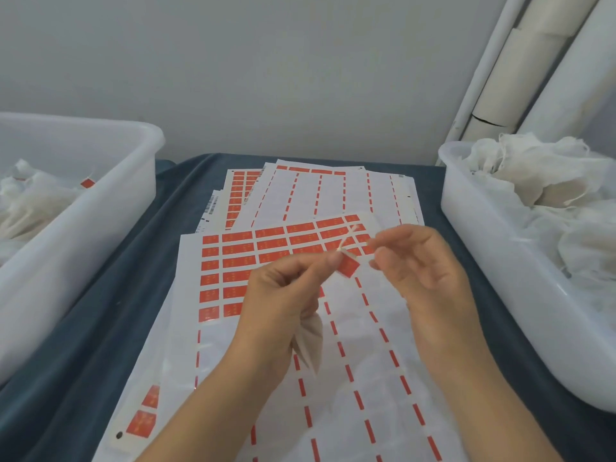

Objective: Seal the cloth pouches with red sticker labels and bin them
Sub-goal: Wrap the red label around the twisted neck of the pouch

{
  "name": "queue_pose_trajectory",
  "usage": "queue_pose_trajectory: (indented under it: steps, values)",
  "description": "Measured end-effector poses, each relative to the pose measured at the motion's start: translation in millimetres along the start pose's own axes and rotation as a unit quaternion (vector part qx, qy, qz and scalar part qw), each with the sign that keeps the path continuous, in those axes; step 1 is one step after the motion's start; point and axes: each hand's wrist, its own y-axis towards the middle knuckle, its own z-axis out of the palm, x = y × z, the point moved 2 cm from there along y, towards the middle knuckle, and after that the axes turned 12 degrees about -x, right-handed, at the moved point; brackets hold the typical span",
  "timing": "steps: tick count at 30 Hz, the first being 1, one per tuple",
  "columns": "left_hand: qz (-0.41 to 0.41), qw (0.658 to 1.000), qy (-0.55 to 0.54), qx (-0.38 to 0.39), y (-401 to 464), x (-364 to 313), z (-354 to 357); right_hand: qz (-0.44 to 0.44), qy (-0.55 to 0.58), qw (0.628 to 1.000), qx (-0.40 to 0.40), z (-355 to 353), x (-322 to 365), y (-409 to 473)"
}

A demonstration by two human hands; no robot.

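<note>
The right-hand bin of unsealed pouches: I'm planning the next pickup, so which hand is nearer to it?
Right. The right hand hovers over the sticker sheets beside the bin; the left hand, gripping a pouch, is farther left.

Both hands (350,288) and forearms bare (no sleeves showing).

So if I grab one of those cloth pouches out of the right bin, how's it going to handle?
Probably floppy: the pouches lie crumpled in the right bin. Likely light, since the gauze looks thin. They may snag, because loose threads and folds tangle together.
</note>
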Motion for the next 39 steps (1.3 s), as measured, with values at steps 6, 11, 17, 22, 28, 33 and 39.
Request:
queue_pose_trajectory:
  steps: [6, 11, 17, 22, 28, 33, 39]
  values:
    - [-0.072, 0.993, -0.095, 0.014, -2.0, 4.1, 2.3, 0.004, 0.009, 1.0, 0.002, 9.2, -4.3, -3.5]
    - [-0.068, 0.991, -0.107, 0.032, -2.3, 5.5, 2.6, 0.007, 0.021, 1.0, 0.003, 7.3, -5.7, -3.7]
    - [-0.054, 0.991, -0.112, 0.044, -3.5, 4.6, 2.7, 0.011, 0.036, 0.999, 0.008, 5.7, -7.2, -3.2]
    - [-0.046, 0.991, -0.116, 0.053, -4.3, 4.5, 3.8, 0.006, 0.04, 0.999, 0.01, 5.0, -7.2, -2.5]
    - [-0.024, 0.994, -0.096, 0.051, -6.0, 4.5, 4.1, 0.0, 0.04, 0.999, 0.007, 4.7, -5.5, -1.9]
    - [0.074, 0.996, -0.04, -0.012, -7.9, 7.9, 4.7, -0.035, -0.003, 0.999, 0.01, 6.6, -7.4, -5.8]
    - [0.113, 0.992, 0.006, -0.05, -7.8, 12.4, 4.1, -0.066, -0.056, 0.996, -0.023, 11.0, -17.6, -8.9]
